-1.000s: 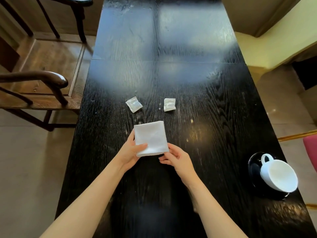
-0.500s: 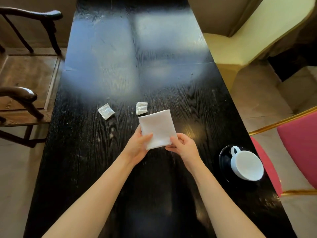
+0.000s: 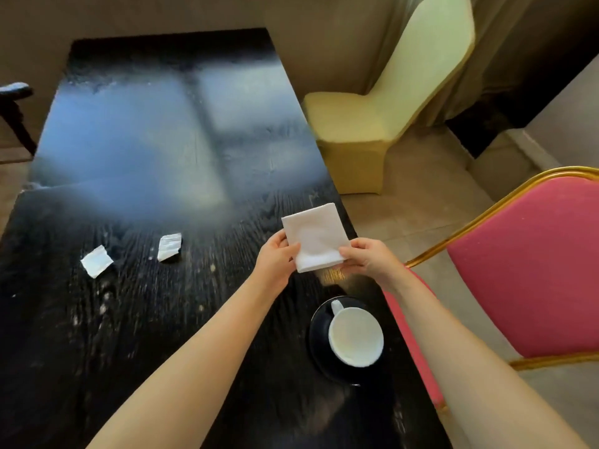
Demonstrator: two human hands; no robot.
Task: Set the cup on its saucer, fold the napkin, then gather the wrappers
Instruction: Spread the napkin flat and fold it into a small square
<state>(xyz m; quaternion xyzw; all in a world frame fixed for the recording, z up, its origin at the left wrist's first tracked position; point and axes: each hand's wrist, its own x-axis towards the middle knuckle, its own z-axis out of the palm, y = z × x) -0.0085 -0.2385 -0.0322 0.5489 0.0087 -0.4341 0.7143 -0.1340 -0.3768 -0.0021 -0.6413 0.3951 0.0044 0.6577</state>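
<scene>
Two hands, left hand point(image 3: 275, 259) and right hand point(image 3: 369, 259), pinch the folded napkin point(image 3: 314, 236) just beyond the cup point(image 3: 356, 340); released carelessly, it could be unfolded.

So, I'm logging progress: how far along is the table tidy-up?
Done: the white cup sits on its dark saucer. In hand: the left hand and right hand hold the folded napkin. Left: both wrappers lie apart on the table.
</scene>
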